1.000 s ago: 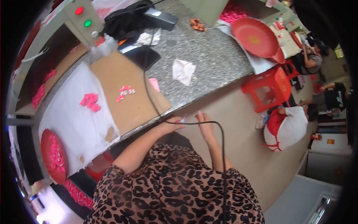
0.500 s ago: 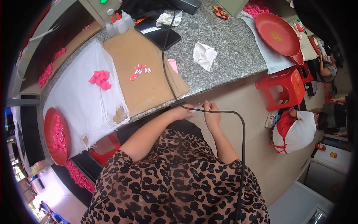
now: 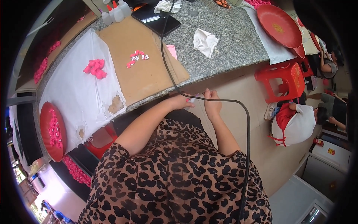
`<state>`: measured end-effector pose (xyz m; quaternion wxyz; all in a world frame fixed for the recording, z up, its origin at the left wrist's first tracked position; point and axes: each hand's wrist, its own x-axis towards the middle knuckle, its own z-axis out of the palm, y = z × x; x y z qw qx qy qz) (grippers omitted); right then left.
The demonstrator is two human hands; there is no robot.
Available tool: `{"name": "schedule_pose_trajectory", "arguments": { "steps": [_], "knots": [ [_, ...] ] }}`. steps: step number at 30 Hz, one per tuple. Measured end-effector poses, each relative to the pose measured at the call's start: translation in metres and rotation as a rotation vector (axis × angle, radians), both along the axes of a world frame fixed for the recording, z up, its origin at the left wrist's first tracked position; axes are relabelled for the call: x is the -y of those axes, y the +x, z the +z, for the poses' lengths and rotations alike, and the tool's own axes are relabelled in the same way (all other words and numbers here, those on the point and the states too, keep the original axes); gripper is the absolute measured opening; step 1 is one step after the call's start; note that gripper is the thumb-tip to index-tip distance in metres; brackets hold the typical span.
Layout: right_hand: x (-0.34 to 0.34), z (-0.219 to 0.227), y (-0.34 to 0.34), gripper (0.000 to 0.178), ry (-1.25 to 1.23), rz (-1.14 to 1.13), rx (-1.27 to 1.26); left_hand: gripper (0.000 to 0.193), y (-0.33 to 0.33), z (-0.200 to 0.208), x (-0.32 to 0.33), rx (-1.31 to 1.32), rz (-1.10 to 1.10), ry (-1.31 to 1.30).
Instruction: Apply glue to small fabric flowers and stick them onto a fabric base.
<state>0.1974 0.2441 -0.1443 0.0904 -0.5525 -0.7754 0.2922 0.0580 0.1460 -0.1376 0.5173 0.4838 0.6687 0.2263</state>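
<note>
Beyond the counter's front edge, my left hand (image 3: pixel 179 102) is closed on a small pink-and-white piece (image 3: pixel 191 100), held at the fingertips. Close on its right, my right hand (image 3: pixel 213 107) is pinched with thumb and forefinger together; what it holds is too small to name. A black cable (image 3: pixel 223 100) crosses in front of both hands. On the counter lies a brown cardboard sheet (image 3: pixel 149 80) bearing several similar pink-and-white pieces (image 3: pixel 136 58). Left of it, a heap of pink pieces (image 3: pixel 96 68) rests on a white cloth (image 3: pixel 71 89).
A red basin (image 3: pixel 46 125) with pink pieces stands at the left. Squeeze bottles (image 3: pixel 118 14), a black tablet (image 3: pixel 158 19) and a crumpled tissue (image 3: pixel 205 43) sit farther back. To the right are a red dish (image 3: pixel 276 26), a red stool (image 3: pixel 279 80) and a seated person (image 3: pixel 296 127).
The whole view has shifted slightly, with the counter sitting higher in the picture. Both hands stay close together in nearly the same pose, the right one tipped slightly higher.
</note>
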Motion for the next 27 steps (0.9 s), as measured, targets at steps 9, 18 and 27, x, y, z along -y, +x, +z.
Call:
{"name": "schedule_pose_trajectory", "arguments": {
  "steps": [9, 18, 27],
  "knots": [
    [0.0, -0.004, 0.002, 0.04, 0.003, 0.022, -0.015, 0.047, 0.0, -0.009, -0.001, -0.017, -0.032, -0.015],
    [0.001, -0.002, 0.0, 0.038, -0.034, -0.001, -0.015, 0.047, 0.0, -0.013, -0.001, -0.039, -0.021, -0.001],
    [0.001, -0.009, 0.002, 0.038, -0.035, -0.009, -0.012, 0.046, 0.0, -0.009, -0.001, -0.105, -0.061, -0.014]
  ]
}}
